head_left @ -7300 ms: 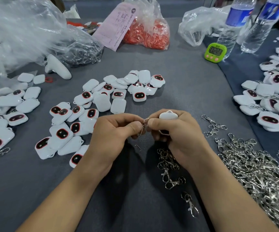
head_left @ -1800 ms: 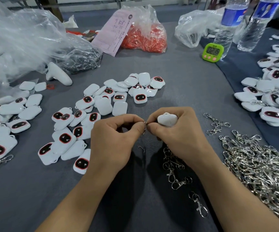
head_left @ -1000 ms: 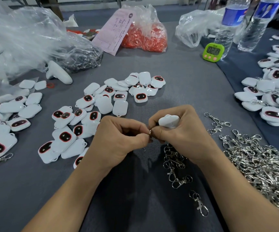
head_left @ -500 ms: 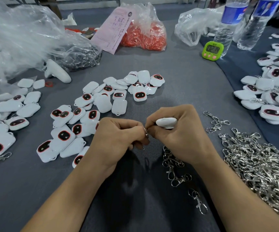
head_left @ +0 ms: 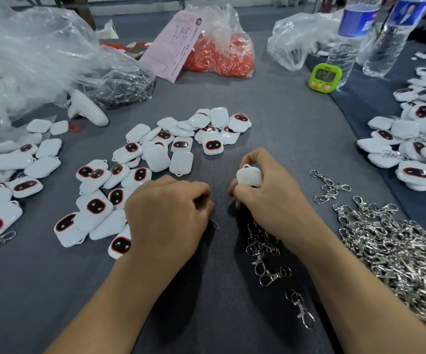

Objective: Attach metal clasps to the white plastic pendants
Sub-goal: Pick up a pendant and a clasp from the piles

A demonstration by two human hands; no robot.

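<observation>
The right hand [head_left: 270, 198] grips one white pendant [head_left: 249, 175] between thumb and fingers, the pendant's small loop pointing up and away. The left hand [head_left: 168, 213] sits just beside it, apart by a narrow gap, fingers curled inward into a loose fist. Whether it pinches anything cannot be told, since the fingertips are turned under; a thin wire end shows at its near right edge. Both hands hover low over the grey table [head_left: 270, 123].

A short chain of metal clasps [head_left: 265, 251] lies directly under and near the right wrist, with one single clasp [head_left: 300, 311] nearer still. The main heap of clasps [head_left: 398, 246] spreads along the right side. Loose pendants [head_left: 155, 159] are scattered to the left and just beyond the hands, some face up showing dark red-rimmed windows, others face down. A further group of pendants with clasps [head_left: 411, 149] lies at the far right.

At the far edge stand a bag of red parts [head_left: 219, 54], a pink slip [head_left: 176, 44], a green timer [head_left: 325, 77] and two water bottles [head_left: 352, 34].
</observation>
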